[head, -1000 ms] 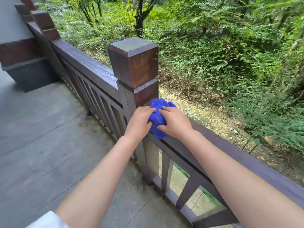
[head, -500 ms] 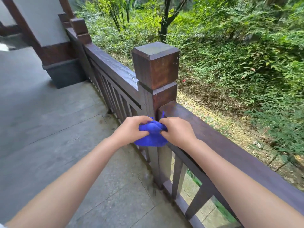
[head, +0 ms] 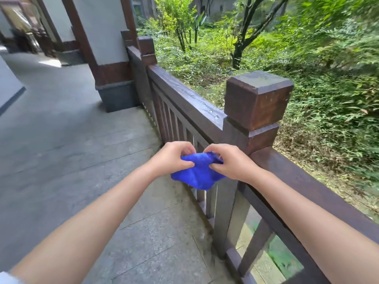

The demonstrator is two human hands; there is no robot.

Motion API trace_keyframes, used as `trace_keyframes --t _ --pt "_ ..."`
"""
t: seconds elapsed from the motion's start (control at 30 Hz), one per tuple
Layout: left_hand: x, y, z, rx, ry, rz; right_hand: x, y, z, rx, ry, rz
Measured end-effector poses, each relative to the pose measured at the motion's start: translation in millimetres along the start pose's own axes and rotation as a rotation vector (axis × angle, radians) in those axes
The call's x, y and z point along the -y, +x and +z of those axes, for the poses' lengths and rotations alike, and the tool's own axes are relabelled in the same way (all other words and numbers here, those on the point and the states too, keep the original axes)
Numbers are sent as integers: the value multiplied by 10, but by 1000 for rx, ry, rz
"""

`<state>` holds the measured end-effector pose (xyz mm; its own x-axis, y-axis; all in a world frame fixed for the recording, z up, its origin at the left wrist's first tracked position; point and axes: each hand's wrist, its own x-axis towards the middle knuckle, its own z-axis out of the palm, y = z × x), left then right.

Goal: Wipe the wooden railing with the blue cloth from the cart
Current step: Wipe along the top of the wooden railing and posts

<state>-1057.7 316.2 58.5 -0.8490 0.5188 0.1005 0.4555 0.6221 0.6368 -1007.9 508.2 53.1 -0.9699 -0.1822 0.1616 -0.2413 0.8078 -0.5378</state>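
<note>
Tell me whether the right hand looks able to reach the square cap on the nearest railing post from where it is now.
Probably yes. The right hand sits just below and left of the post cap, with nothing between them, but it currently shares its hold on the blue cloth with the left hand.

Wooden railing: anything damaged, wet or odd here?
Water droplets sit on the top rail left of the post, and the post cap is weathered. Otherwise nothing stands out; both hands hold the blue cloth off the railing.

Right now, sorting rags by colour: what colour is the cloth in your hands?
Solid bright blue cloth, clearest in the head view.
</note>
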Motion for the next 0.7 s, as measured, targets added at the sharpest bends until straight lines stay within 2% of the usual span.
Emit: trace_keyframes --t 0.17,0.33,0.53,0.7 --pt "450 323 -366 15 -28 22 191 499 108 -83 70 149" --pt "784 681 -725 99 -62 122 370 904 205 -184 107 262" --pt "950 1091 -903 173 -80 234 450 1158 272 -264 87 390" --pt "951 1519 -836 227 -92 313 346 1341 186 -284 -23 495"
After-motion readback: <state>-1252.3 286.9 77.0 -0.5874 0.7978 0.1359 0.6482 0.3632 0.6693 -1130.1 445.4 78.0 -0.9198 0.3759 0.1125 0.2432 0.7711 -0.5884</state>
